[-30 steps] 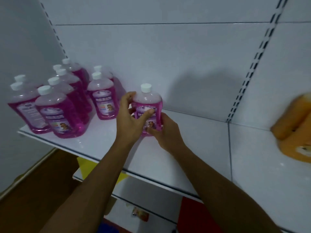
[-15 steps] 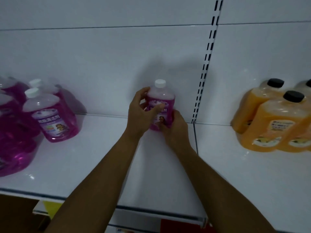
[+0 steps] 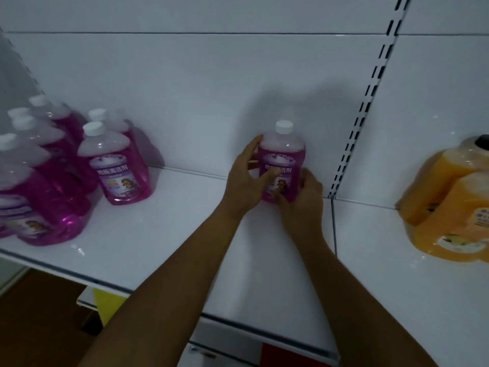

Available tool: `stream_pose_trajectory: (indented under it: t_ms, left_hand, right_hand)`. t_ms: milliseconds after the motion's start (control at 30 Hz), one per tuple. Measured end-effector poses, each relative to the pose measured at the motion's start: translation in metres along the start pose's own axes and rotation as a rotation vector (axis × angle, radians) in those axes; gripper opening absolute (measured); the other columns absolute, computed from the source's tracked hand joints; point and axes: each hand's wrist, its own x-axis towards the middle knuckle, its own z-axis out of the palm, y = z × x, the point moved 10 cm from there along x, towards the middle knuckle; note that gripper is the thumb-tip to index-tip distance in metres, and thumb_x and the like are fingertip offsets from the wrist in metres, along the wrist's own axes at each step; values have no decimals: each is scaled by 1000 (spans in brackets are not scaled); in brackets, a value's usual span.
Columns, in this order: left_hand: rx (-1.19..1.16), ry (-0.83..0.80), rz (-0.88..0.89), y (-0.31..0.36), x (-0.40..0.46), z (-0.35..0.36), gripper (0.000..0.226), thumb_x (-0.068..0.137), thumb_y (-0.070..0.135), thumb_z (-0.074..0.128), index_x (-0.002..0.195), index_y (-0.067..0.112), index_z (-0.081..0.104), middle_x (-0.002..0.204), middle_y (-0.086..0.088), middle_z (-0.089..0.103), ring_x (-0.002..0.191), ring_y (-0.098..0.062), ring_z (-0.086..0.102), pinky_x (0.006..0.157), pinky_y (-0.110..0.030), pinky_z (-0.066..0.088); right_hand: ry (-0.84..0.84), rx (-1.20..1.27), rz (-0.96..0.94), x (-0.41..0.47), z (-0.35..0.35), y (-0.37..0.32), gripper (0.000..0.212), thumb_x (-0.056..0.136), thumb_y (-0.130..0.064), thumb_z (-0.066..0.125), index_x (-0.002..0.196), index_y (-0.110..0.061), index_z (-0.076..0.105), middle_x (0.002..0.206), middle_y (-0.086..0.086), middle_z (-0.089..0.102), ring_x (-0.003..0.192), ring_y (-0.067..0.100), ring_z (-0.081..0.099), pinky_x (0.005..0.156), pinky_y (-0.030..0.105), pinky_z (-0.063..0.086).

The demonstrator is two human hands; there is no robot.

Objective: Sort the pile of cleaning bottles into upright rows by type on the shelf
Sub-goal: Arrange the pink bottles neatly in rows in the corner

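Both hands grip one purple bottle [image 3: 281, 165], the left hand [image 3: 244, 181] curled round its side with the thumb across the label and the right hand [image 3: 304, 193] cupping its lower corner. Over the last second it has travelled rightward along the shelf [image 3: 164, 234] and now stands upright against the back panel, well apart from the purple bottles [image 3: 79, 165] left of the hands. Orange bottles [image 3: 449, 200] stand off to the right, so this probably starts a separate purple row.

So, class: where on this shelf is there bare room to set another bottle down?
Bare shelf lies between the purple bottles and the held bottle, and between it and the orange bottles. The far left is crowded.
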Motion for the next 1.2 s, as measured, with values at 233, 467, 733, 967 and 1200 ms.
stream_pose_trajectory:
  t_ms: [233,467,733,967,1200]
  left_hand:
    - [95,167,-140,-11,-39,-76,57,81,25,77,133,25,53,121,5,59,106,-10,58,87,-34,55]
    - [373,605,96,26,-77,-219,23,82,18,72,104,16,64,105,3,57,94,-7,54,81,-24,48]
    - [333,571,-131,-14,-67,-278,79,90,20,66,152,16,17,154,-2,31,141,-12,28,113,-28,27]
    - [285,380,-132,-25,-50,-266,87,81,19,76,151,20,26,143,6,45,127,-9,47,100,-16,43]
    - [200,207,-125,-7,-41,-195,84,70,17,83,143,19,42,134,-4,54,112,-16,57,90,-35,55]
  right_hand:
    - [215,-163,-395,-35,-16,-66,41,77,-29,78,99,-4,53,91,11,54,78,22,50,62,33,44]
    - [-447,27,-320,-53,138,-111,31,83,-15,71,110,-16,57,105,-4,60,97,13,58,84,30,48]
    - [-778,360,-45,-76,268,-159,51,78,-14,79,118,-30,53,108,-17,64,96,0,64,85,23,54]
    - [-555,180,-24,-65,249,-137,46,65,-31,80,107,-21,64,100,6,67,84,16,66,74,32,57]
    - [-429,222,-10,-66,146,-111,29,78,-19,79,89,-34,57,79,-17,59,69,-15,58,60,3,42]
